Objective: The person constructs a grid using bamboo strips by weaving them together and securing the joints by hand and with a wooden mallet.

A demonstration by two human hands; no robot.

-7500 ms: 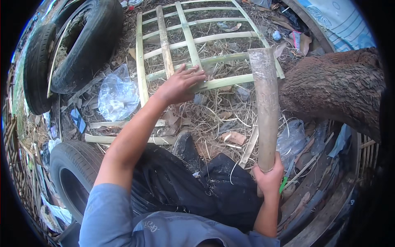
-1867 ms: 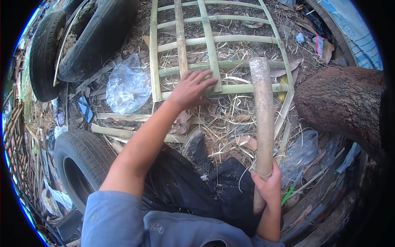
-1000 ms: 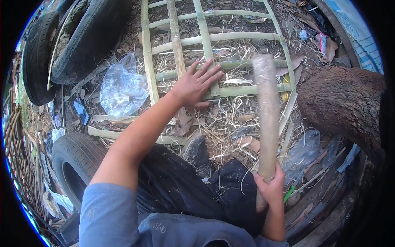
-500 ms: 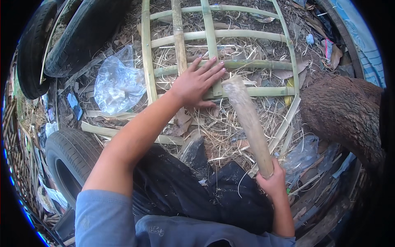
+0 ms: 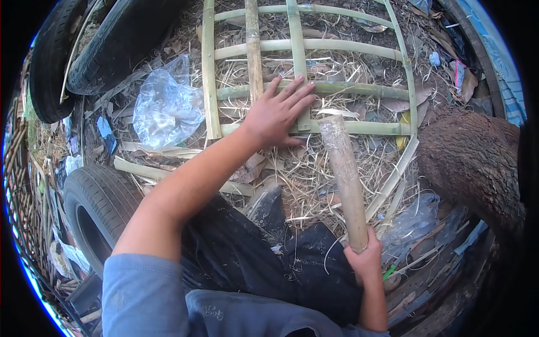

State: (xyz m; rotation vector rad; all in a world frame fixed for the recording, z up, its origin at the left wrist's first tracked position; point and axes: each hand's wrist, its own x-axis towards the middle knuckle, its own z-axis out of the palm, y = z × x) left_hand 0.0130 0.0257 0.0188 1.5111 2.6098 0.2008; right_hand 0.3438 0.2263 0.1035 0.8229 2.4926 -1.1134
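Observation:
A lattice of split bamboo strips (image 5: pixel 337 46) lies on the littered ground in front of me, long strips crossed by several slats. My left hand (image 5: pixel 279 115) rests on its near part with fingers spread, across a crosswise slat (image 5: pixel 365 89) and beside the end of a long strip (image 5: pixel 297 50). In my right hand (image 5: pixel 364 255), closed round its lower end, is a thick round bamboo stick (image 5: pixel 347 180). The stick slants up and slightly left, its worn top close to the lattice's nearest slat (image 5: pixel 376 128). I cannot tell whether they touch.
A rough tree trunk (image 5: pixel 471 163) stands close on the right. Tires (image 5: pixel 101 208) lie at the left and far left. Clear plastic bags (image 5: pixel 168 106), bamboo shavings (image 5: pixel 309 196) and dry leaves cover the ground. A loose bamboo strip (image 5: pixel 140 168) lies left of my legs.
The bamboo stick, blurred before, now shows sharply and stands a little more upright. My right hand has shifted slightly left and nearer to me. My left hand stays on the lattice.

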